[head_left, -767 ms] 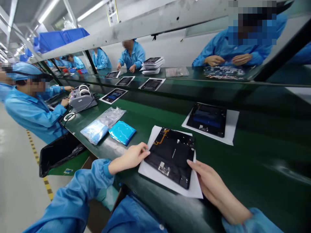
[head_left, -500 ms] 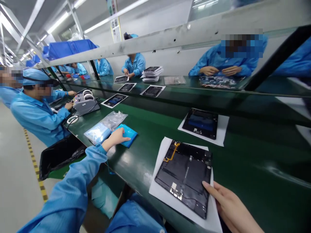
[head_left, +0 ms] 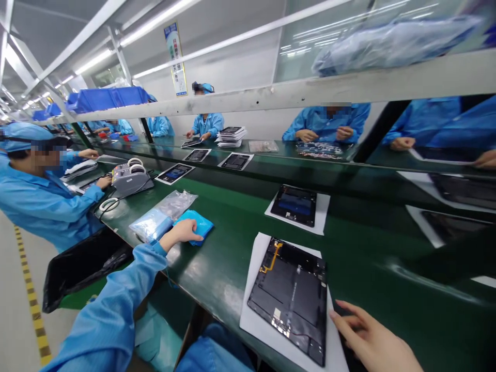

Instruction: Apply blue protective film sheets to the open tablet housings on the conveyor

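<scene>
My left hand [head_left: 182,233] rests on a small stack of blue plastic sheets [head_left: 204,223], its fingers curled down and pinching at the top one. Beside that stack lies a clear plastic bag [head_left: 153,223] with pale blue contents. On white paper [head_left: 251,299] in front of me is a black tablet housing [head_left: 292,294], its inner side up, with an orange flex cable [head_left: 276,253] near one corner. Just off the housing's right edge is my right hand [head_left: 366,333], open, fingers apart, thumb tip close to the edge.
Another tablet [head_left: 296,204] on paper lies beyond, and several more follow along the green line [head_left: 232,206]. A grey tape dispenser [head_left: 132,178] and a tape roll [head_left: 109,205] stand left. A black-lined bin [head_left: 83,266] is below the edge. Co-workers sit around; a shelf beam [head_left: 232,103] crosses above.
The view has shifted a little. My right thumb has come off the tablet housing, and the hand's fingers are more spread. My left hand stays at the blue sheets, where the top looks more rumpled.
</scene>
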### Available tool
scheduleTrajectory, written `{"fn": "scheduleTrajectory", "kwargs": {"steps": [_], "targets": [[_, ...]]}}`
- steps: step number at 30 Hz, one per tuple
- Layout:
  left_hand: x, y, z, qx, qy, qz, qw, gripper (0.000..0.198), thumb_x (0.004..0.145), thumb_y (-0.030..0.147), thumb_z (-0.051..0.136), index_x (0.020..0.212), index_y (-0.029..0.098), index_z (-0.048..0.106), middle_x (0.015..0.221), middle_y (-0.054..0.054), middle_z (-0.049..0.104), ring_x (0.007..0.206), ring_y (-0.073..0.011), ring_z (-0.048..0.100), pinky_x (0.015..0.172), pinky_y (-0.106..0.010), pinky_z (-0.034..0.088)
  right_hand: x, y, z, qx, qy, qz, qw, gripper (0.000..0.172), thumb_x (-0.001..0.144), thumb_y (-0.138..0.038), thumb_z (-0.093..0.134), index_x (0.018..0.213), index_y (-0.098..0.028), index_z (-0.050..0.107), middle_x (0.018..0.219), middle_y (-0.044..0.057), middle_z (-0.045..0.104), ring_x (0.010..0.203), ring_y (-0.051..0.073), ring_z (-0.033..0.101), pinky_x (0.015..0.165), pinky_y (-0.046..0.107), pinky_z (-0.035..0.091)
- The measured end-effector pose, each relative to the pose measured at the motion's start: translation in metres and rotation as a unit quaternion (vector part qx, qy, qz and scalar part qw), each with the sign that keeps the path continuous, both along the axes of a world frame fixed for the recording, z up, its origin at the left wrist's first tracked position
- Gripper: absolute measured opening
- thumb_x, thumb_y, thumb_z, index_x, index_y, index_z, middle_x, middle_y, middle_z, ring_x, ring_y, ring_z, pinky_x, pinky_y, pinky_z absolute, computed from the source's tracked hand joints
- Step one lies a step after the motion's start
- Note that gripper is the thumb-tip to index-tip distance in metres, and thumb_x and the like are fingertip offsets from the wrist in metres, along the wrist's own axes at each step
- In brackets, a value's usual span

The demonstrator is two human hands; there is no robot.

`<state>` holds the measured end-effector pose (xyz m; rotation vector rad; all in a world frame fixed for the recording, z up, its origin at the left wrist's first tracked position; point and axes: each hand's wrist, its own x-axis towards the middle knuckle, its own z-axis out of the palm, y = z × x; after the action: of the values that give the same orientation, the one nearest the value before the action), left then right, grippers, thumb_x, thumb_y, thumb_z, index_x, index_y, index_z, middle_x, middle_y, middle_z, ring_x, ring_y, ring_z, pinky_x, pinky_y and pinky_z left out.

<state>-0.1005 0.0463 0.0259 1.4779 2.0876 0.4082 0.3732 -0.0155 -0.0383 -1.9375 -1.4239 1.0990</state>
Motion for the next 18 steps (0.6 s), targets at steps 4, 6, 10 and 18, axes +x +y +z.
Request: {"fn": "scheduleTrajectory", "kwargs": {"steps": [4,6,10,18], "targets": [[0.003,0.000,0.001,-0.020,0.005,-0.017,1.000,0.040,0.104,0.044,0.069,0.134,0.018,0.067,0.138,-0.010,0.067,0.120,-0.0266,0.068,0.102,-0.047,0.062,-0.005,-0.010,0.009,0.051,-0.055,-0.033,0.997,0.039,0.051,-0.076,0.065,0.081,-0.054,0.057,0.073,0.004,0.071,0.069,0.043,0.070,0.072,0.055,0.049],[0.002,0.002,0.001,-0.038,0.009,-0.033,0.999,0.039,0.104,0.044,0.069,0.133,0.018,0.067,0.138,-0.009,0.067,0.120,-0.0267,0.068,0.103,-0.046,0.062,-0.013,-0.017,0.013,0.068,-0.044,-0.040,0.996,0.038,0.052,-0.077,0.065,0.082,-0.055,0.059,0.071,0.004,0.070,0.067,0.041,0.069,0.069,0.053,0.049],[-0.005,0.009,0.002,-0.084,0.018,-0.072,0.994,0.041,0.103,0.045,0.069,0.133,0.017,0.067,0.137,-0.009,0.067,0.120,-0.0280,0.069,0.102,-0.047,0.062,-0.035,-0.030,0.013,0.102,-0.023,-0.040,0.994,0.040,0.055,-0.077,0.063,0.084,-0.050,0.069,0.065,0.001,0.068,0.057,0.033,0.067,0.061,0.045,0.051],[-0.012,0.011,0.020,-0.046,0.067,-0.092,0.992,0.042,0.103,0.046,0.070,0.132,0.016,0.068,0.135,-0.008,0.068,0.120,-0.0295,0.069,0.101,-0.047,0.062,-0.083,-0.049,-0.015,0.215,0.088,0.055,0.971,0.042,0.073,-0.065,0.070,0.094,-0.031,0.084,0.068,0.000,0.073,0.045,0.019,0.063,0.049,0.031,0.054]]}}
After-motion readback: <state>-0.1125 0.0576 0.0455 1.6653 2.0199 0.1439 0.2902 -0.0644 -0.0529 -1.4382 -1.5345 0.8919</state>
